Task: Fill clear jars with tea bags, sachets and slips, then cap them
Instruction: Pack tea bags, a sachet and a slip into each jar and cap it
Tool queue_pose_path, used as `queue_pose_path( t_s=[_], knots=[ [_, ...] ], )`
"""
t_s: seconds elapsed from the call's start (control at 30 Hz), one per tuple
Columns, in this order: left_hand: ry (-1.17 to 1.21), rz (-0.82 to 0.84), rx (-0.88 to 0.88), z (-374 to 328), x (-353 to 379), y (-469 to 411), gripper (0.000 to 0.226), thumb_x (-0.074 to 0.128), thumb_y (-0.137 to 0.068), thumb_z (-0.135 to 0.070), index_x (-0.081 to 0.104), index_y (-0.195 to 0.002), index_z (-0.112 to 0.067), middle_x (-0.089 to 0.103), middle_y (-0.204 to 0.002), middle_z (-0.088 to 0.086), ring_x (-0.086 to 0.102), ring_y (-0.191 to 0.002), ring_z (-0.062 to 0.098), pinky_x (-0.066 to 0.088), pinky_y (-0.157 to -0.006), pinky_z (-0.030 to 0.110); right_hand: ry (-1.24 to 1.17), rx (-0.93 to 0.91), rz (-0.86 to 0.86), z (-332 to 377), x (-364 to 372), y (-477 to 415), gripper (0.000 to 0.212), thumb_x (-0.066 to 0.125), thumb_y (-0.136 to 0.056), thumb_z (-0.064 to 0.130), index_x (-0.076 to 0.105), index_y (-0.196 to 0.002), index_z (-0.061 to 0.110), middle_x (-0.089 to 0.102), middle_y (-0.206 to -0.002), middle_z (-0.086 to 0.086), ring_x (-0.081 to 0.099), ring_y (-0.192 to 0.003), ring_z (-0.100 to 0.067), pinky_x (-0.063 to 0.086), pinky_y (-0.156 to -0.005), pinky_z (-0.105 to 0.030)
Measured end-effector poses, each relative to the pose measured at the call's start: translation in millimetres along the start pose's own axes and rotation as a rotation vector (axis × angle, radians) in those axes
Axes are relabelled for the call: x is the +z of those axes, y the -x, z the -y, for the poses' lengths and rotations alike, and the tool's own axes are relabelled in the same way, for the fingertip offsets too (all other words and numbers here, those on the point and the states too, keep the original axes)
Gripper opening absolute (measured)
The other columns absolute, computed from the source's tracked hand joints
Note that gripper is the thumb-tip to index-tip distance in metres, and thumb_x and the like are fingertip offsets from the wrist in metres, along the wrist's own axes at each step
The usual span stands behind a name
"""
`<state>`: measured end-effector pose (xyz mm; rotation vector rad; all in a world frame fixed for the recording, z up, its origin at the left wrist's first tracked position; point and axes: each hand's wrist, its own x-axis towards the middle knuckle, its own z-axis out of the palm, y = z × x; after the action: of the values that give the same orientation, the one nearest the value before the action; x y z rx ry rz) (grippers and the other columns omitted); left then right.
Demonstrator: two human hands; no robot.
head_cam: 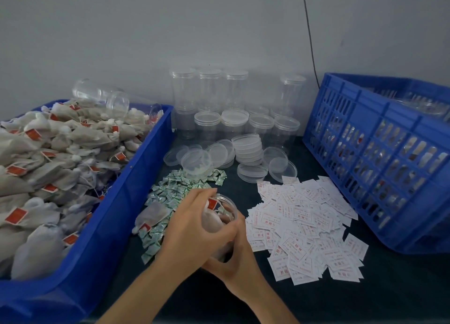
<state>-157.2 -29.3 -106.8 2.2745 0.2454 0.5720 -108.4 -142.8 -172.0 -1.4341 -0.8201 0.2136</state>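
A clear jar (230, 207) lies tilted at the table's middle, its mouth facing away from me. Tea bags with a red tag show inside it. My left hand (190, 226) wraps over the jar from the left, fingers at the rim and thumb across its side. From underneath, my right hand (236, 263) grips the jar's lower body, which is mostly hidden. One loose tea bag (153, 214) rests on the pile of green sachets (170, 192) just left of the hands. White slips with red print (299, 226) are spread out to the right.
A blue bin (136, 177) heaped with tea bags fills the left side, with a clear jar lying on top. Empty capped jars (209, 90) stand by the back wall, loose clear lids (248, 151) before them. A blue slatted crate (377, 153) sits at right.
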Motion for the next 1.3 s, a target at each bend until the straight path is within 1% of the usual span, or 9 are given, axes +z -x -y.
queue_pose_path(
  t_s=[0.13,0.3,0.4,0.5,0.63,0.7,0.87,1.07,1.3],
  knots=[
    [-0.081,0.099,0.01,3.6,-2.9,0.9,0.09,0.057,-0.076,-0.071,0.03,-0.15,-0.028,0.022,-0.152,-0.025,0.017,-0.138,-0.008,0.017,-0.112,0.016,0.028,0.024,0.0,0.5,-0.7,1.4,0.095,0.087,-0.075,0.018,0.031,-0.135,0.065,0.055,-0.131,0.026,0.057,-0.125,-0.004,0.048,-0.097,-0.015],
    [-0.199,0.296,0.011,14.5,-18.7,-1.0,0.112,0.028,-0.058,-0.096,0.007,-0.152,-0.039,-0.018,-0.145,-0.041,-0.007,-0.141,-0.01,0.011,-0.115,0.025,0.047,0.144,0.038,4.2,-1.5,1.5,0.098,0.086,-0.076,0.017,0.023,-0.148,0.041,0.051,-0.135,0.019,0.056,-0.121,0.003,0.048,-0.092,-0.011],
    [-0.207,0.261,0.096,23.4,-22.4,7.0,0.118,0.027,-0.055,-0.1,0.009,-0.153,-0.037,-0.024,-0.147,-0.041,-0.014,-0.137,-0.017,0.007,-0.113,0.017,0.149,0.247,0.244,11.7,-12.4,2.3,0.112,0.085,-0.079,0.02,0.002,-0.147,0.054,0.048,-0.137,0.026,0.052,-0.125,0.006,0.043,-0.096,-0.007],
    [-0.163,0.217,0.165,30.4,-24.4,11.9,0.11,0.036,-0.061,-0.094,0.018,-0.151,-0.035,-0.018,-0.15,-0.039,-0.011,-0.131,-0.026,0.008,-0.11,0.01,0.343,0.335,0.472,21.8,-39.2,-2.4,0.108,0.064,-0.087,0.008,-0.005,-0.143,0.069,0.048,-0.131,0.039,0.049,-0.122,0.014,0.041,-0.092,-0.002],
    [-0.037,0.156,0.244,30.5,-23.2,16.1,0.066,0.055,-0.073,-0.076,0.054,-0.127,-0.04,0.008,-0.158,-0.024,0.015,-0.131,-0.026,0.021,-0.095,-0.009,0.507,0.275,0.311,28.6,-66.0,-37.1,0.07,0.043,-0.087,-0.015,0.058,-0.133,0.036,0.059,-0.135,0.017,0.051,-0.125,0.006,0.043,-0.102,-0.015],
    [-0.011,0.141,0.237,29.7,-21.9,15.8,0.042,0.057,-0.069,-0.077,0.064,-0.1,-0.048,0.014,-0.156,-0.026,0.019,-0.131,-0.024,0.026,-0.097,-0.003,0.603,0.231,0.185,22.8,-66.2,-61.6,0.049,0.045,-0.093,-0.012,0.068,-0.121,0.021,0.066,-0.124,0.008,0.058,-0.114,0.002,0.044,-0.099,-0.014],
    [0.079,0.052,0.181,26.8,-15.5,13.3,0.052,0.066,-0.063,-0.074,0.077,-0.08,-0.025,0.032,-0.148,-0.025,0.033,-0.131,-0.011,0.044,-0.098,0.016,0.745,0.206,0.17,-10.1,-42.4,-110.7,0.037,0.055,-0.099,0.005,0.062,-0.134,0.012,0.062,-0.133,-0.003,0.057,-0.121,-0.016,0.044,-0.105,-0.027],
    [0.127,-0.066,0.237,22.0,-8.4,13.8,0.034,0.075,-0.067,-0.05,0.069,-0.08,-0.019,0.047,-0.134,-0.017,0.047,-0.119,-0.008,0.04,-0.085,0.0,1.052,0.165,0.228,-38.4,-22.5,-119.5,0.024,0.06,-0.096,0.019,0.066,-0.12,0.016,0.059,-0.118,-0.004,0.052,-0.114,-0.023,0.044,-0.094,-0.035],
    [0.243,-0.142,0.212,17.2,0.9,15.7,0.063,0.079,-0.065,-0.042,0.049,-0.119,-0.03,0.056,-0.112,-0.014,0.06,-0.097,0.0,0.044,-0.077,0.004,0.6,0.116,-0.092,28.2,-41.2,-100.7,0.012,0.067,-0.094,0.019,0.069,-0.106,0.019,0.069,-0.098,0.006,0.064,-0.092,-0.008,0.053,-0.086,-0.024]
  ],
)
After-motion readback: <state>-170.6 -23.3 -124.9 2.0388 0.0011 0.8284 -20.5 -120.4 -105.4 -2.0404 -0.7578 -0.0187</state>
